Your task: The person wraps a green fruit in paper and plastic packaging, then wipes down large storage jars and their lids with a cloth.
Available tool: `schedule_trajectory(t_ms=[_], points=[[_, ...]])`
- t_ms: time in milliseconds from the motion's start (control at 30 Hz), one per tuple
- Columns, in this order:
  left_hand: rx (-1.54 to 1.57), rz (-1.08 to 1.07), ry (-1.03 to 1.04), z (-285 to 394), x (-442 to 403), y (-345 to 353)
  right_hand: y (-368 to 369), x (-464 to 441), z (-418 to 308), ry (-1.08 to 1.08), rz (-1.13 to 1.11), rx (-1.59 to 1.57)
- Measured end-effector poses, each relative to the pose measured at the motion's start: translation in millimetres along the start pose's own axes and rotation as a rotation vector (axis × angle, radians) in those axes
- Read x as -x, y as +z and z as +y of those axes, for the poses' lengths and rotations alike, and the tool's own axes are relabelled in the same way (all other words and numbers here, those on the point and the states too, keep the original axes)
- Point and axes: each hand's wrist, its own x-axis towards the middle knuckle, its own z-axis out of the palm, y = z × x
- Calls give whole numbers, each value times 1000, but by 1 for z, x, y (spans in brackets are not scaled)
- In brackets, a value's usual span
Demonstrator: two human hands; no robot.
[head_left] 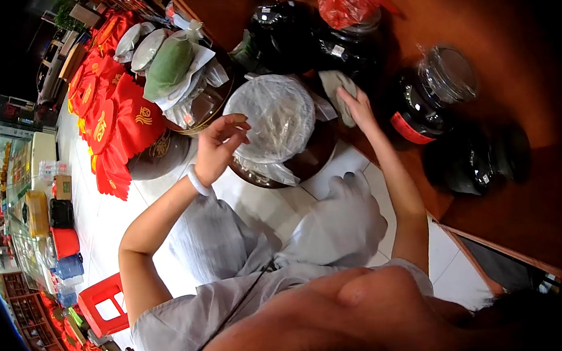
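Note:
My right hand [358, 109] has its fingers on a folded grey cloth [336, 93], held against the edge of the brown wooden surface beside a dark jar. Raised at the near left of a large round jar top wrapped in clear plastic [270, 117] is my left hand [221, 144], its fingers loosely bent and apart, with nothing visible in them. A pale bracelet [198, 181] circles the left wrist. The dark, rounded body of the wrapped jar [316, 160] stands on the floor in front of my knees.
Dark glass jars [419, 100] stand on the brown wooden surface [510, 94], one topped with red plastic [347, 2]. Left are jars under red cloths [111, 122] and a jar with a green cover [170, 67]. A red stool [101, 305] stands lower left.

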Motion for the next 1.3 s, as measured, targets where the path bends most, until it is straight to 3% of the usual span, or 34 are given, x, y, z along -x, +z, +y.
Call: schedule_trajectory(t_ms=[67,133,200,267,367,467,533,567,600,667,733,767,800,833,933,1100,1300], points=[[7,7,26,-12,-4,1,27,-28,-65,-239,-125,160],[149,4,45,-21,-7,2,59,-59,-89,-154,-138,692],[202,8,40,-25,-10,-1,73,-109,-73,51,-425,489],[-51,26,234,-40,-28,-20,87,-120,-80,53,-352,706],[-108,46,206,-48,-80,-50,95,-99,-96,28,-324,797],[-115,-71,184,-87,-123,-72,70,-80,-74,58,-128,570],[163,-242,-124,-91,-118,-72,32,-61,-43,165,-41,389],[210,-226,-100,-92,-112,-69,24,-29,-58,221,-8,335],[281,-226,-121,-88,-104,-69,16,-2,-57,381,117,288],[454,-201,-125,-99,-98,-67,20,53,-54,492,413,239],[536,-180,-108,-97,-91,-67,52,106,-58,573,596,-83],[558,-163,-105,-103,-91,-67,27,120,19,443,574,-230],[576,-142,-96,-109,-92,-68,61,139,18,406,682,-433],[585,-127,-91,-110,-88,-69,80,157,40,145,574,-570],[606,-118,-65,-111,-71,-71,143,194,95,425,911,-801],[569,-105,-20,-114,-63,-84,163,252,95,667,842,-428],[663,-13,-63,-103,-71,-111,152,266,47,619,564,391]])
